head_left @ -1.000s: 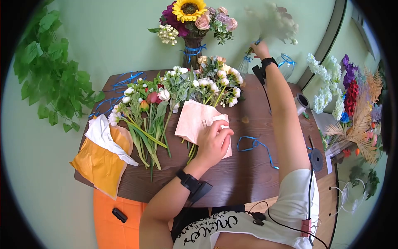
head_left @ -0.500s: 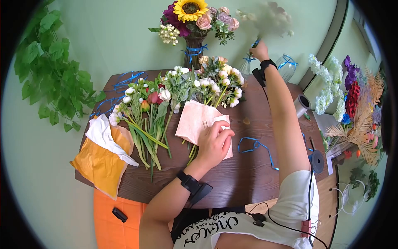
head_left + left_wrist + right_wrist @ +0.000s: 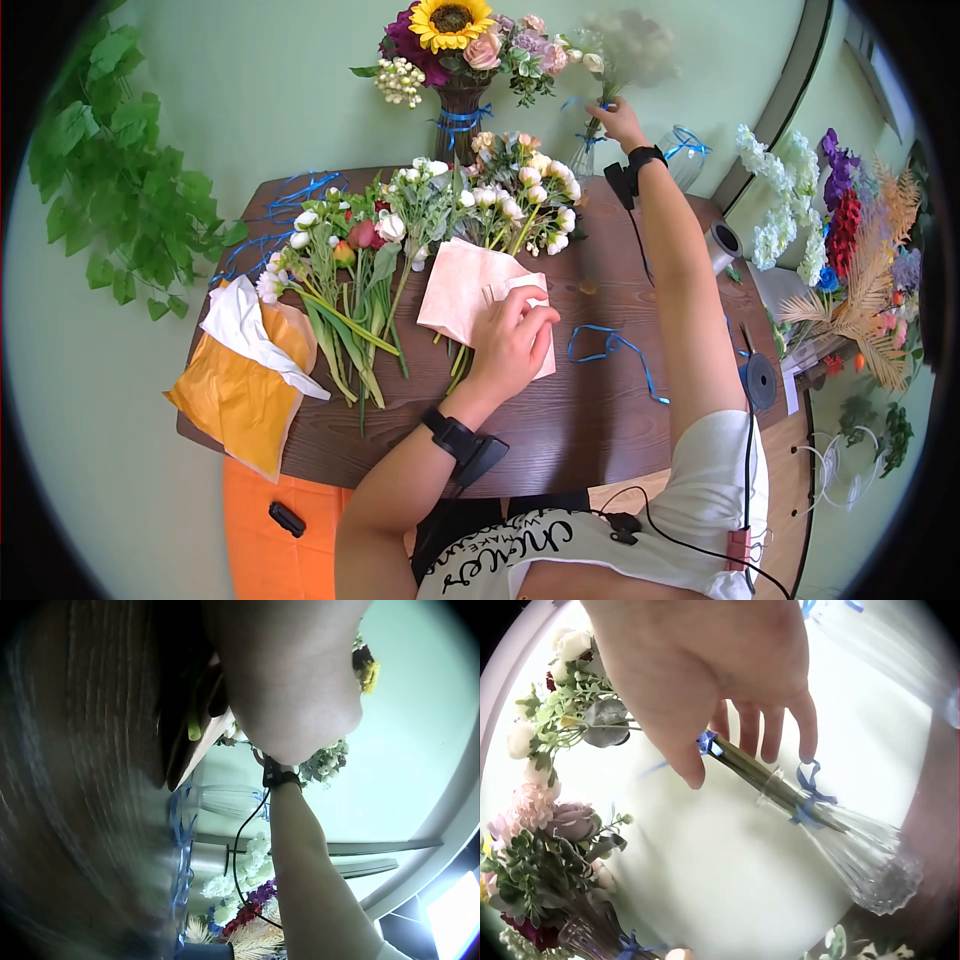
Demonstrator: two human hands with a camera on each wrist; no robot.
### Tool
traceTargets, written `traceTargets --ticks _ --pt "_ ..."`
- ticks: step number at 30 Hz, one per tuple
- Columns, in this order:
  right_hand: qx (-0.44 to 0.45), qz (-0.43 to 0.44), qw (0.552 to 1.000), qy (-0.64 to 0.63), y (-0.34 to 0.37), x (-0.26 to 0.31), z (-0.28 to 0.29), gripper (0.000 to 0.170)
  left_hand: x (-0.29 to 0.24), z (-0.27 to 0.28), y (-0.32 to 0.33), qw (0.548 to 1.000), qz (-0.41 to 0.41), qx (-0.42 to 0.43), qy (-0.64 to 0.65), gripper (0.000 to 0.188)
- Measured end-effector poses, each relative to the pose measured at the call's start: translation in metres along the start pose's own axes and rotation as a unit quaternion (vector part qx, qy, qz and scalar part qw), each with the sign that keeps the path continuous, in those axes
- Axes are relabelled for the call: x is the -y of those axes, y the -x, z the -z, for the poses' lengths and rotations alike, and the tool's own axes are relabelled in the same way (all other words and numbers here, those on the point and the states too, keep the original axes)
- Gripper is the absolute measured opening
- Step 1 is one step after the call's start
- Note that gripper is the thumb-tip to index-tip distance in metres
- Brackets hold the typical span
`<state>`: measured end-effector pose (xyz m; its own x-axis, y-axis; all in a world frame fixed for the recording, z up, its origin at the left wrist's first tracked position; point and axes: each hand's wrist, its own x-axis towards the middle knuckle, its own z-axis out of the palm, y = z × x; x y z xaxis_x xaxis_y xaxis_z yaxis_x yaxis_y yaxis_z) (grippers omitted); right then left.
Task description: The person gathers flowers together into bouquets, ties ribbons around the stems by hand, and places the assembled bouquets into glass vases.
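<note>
Your right hand (image 3: 618, 124) has shifted slightly toward the sunflower (image 3: 450, 16) and brought the bunch (image 3: 751, 768) along, its stems now inside the neck of the glass vase (image 3: 870, 859). You pinch it near the blue bow (image 3: 709, 742) — a sound hold, since it looks light and fairly stiff, while the glass seems slippery and fragile. Its blooms are mostly white among green leaves — your left hand (image 3: 507, 350) rests on pink paper (image 3: 455, 290), fingers loosely bent.
</note>
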<state>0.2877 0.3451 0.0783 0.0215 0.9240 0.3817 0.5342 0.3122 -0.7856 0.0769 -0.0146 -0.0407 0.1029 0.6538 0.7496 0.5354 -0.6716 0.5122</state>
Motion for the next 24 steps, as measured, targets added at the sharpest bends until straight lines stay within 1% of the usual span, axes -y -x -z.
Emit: traceTargets --ticks 3,6,9,12,15,16,20,22,24 --pt "-0.007 0.024 1.0 0.005 0.005 0.014 0.004 0.053 0.0 -0.001 0.0 1.0 0.004 0.0 0.002 0.009" --pt "-0.058 0.025 0.995 -0.079 0.01 0.027 0.007 0.053 0.0 -0.001 0.0 1.0 0.008 0.002 0.0 0.009" --pt "-0.067 0.104 0.992 -0.009 -0.005 0.009 0.006 0.044 0.0 -0.001 0.0 1.0 0.008 0.003 -0.002 0.009" --pt "-0.06 0.079 0.994 0.043 -0.008 -0.003 0.003 0.039 0.0 0.0 0.0 1.0 0.008 0.005 0.006 0.009" --pt "0.012 0.0 0.986 0.164 -0.003 -0.011 -0.002 0.039 0.001 0.0 0.0 1.0 0.009 0.006 0.007 0.009" --pt "0.016 0.007 0.985 0.174 0.002 -0.013 -0.003 0.04 0.001 0.0 0.001 1.0 0.01 0.007 0.008 0.009" --pt "0.007 -0.028 0.999 0.04 0.017 -0.015 -0.012 0.045 -0.001 0.001 0.0 1.0 0.009 0.003 0.005 0.009" --pt "0.01 -0.06 0.998 -0.033 0.023 -0.007 -0.007 0.047 -0.001 0.0 0.0 1.0 0.001 -0.005 0.004 0.009" --pt "0.001 -0.081 0.993 -0.088 0.021 -0.014 -0.007 0.045 0.001 -0.002 -0.001 1.0 -0.01 -0.019 0.003 0.01"
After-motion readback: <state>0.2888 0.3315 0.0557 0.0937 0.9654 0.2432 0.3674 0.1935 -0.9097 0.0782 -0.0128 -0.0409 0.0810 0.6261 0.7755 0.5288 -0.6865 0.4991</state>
